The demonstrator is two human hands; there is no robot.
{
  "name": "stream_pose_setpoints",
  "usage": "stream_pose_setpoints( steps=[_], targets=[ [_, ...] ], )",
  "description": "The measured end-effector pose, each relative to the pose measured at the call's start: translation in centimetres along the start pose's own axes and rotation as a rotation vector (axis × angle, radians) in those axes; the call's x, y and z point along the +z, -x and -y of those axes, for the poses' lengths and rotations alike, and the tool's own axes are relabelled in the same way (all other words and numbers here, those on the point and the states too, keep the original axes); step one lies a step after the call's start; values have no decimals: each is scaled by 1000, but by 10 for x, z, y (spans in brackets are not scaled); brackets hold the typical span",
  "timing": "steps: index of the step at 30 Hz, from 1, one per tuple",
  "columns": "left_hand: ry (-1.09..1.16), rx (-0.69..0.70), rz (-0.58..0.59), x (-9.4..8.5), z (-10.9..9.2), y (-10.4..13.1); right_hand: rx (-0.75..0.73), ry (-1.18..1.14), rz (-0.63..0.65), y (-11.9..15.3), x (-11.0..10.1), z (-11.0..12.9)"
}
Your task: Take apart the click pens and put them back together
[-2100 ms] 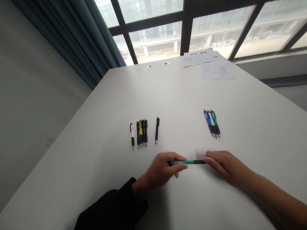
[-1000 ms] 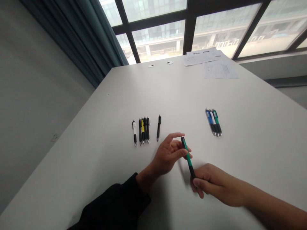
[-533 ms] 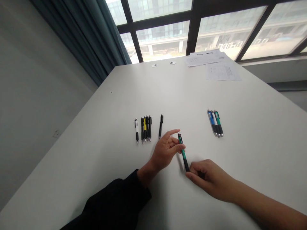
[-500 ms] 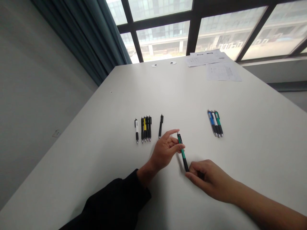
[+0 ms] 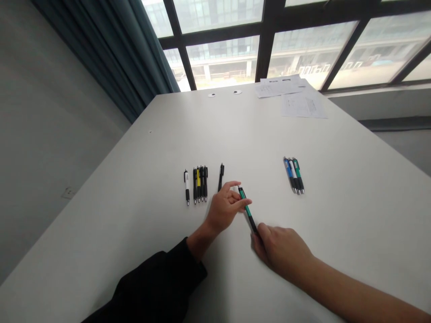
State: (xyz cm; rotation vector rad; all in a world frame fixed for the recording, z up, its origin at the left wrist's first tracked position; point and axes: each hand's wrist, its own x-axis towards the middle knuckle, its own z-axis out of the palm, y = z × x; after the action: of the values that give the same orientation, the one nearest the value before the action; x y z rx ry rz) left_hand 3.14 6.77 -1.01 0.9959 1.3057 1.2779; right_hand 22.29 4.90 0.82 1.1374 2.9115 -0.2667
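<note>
Between my two hands is a green and black click pen (image 5: 248, 208), tilted with its clicker end up and away from me. My left hand (image 5: 222, 207) pinches its upper barrel, the index finger at the clicker. At the lower end, my right hand (image 5: 281, 246) is closed on the dark grip, and its fingers hide the tip. Just beyond my left hand lies a single black pen (image 5: 221, 176), its lower end partly covered by that hand. Left of it lie a row of several black pens (image 5: 205, 184) with a yellow pen (image 5: 198, 183) among them, and a white pen (image 5: 186, 186).
On the right side of the white table (image 5: 249, 134) lies a group with a blue pen (image 5: 289, 170), a white pen (image 5: 294, 172) and a green pen (image 5: 298, 175). Printed papers (image 5: 303, 105) rest at the far edge, near two oval grommets (image 5: 237, 92) below the window.
My right hand has turned and closed further around the pen's lower end, now hiding the tip. My left hand keeps its pinch. The whole view has shifted slightly.
</note>
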Motion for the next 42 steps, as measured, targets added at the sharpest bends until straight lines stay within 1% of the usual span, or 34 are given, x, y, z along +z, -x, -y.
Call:
stream_pose_setpoints(
  steps=[2, 4, 7, 10, 13, 18, 24, 28, 30, 31, 33, 36, 37, 38, 39, 41, 42],
  targets=[
    [10, -21, 15, 1, 0, -3, 37, 19, 3, -2, 1, -2],
    [24, -48, 9, 2, -1, -4, 78, 34, -1, -4, 1, -11],
    [2, -59, -13, 3, -2, -3, 189, 74, -20, -12, -4, -34],
    [-60, -51, -1, 2, -2, -2, 364, 120, 9, -21, -12, -60],
    [-98, -49, 10, 1, -2, -1, 459, 148, 22, -27, -16, -76],
    [-118, -32, 26, 2, -3, -1, 500, 173, 15, -28, -16, -81],
    [-124, -29, 34, 1, -2, -1, 598, 178, 17, -31, -15, -83],
    [-131, -21, 49, 1, -2, -1, 629, 154, 3, -32, -15, -85],
    [-173, -10, 50, 1, -1, 0, 630, 152, -8, -32, -14, -86],
    [-226, 13, 44, 0, -1, 1, 629, 154, -17, -32, -13, -87],
    [-434, 136, 9, -3, 0, 3, 618, 167, -38, -30, -11, -88],
    [-919, 413, -88, -13, 0, 4, 554, 197, -85, -28, -7, -89],
    [-1075, 465, -127, -17, -2, 3, 521, 208, -110, -27, -5, -88],
    [-1209, 480, -182, -22, -4, 3, 488, 216, -140, -27, -4, -88],
    [-1325, 465, -236, -26, -6, 2, 459, 222, -171, -26, -3, -86],
    [-1499, 385, -345, -33, -11, -1, 417, 226, -222, -26, -2, -84],
    [-1555, 341, -382, -36, -12, -2, 401, 224, -239, -27, -1, -82]
  ],
)
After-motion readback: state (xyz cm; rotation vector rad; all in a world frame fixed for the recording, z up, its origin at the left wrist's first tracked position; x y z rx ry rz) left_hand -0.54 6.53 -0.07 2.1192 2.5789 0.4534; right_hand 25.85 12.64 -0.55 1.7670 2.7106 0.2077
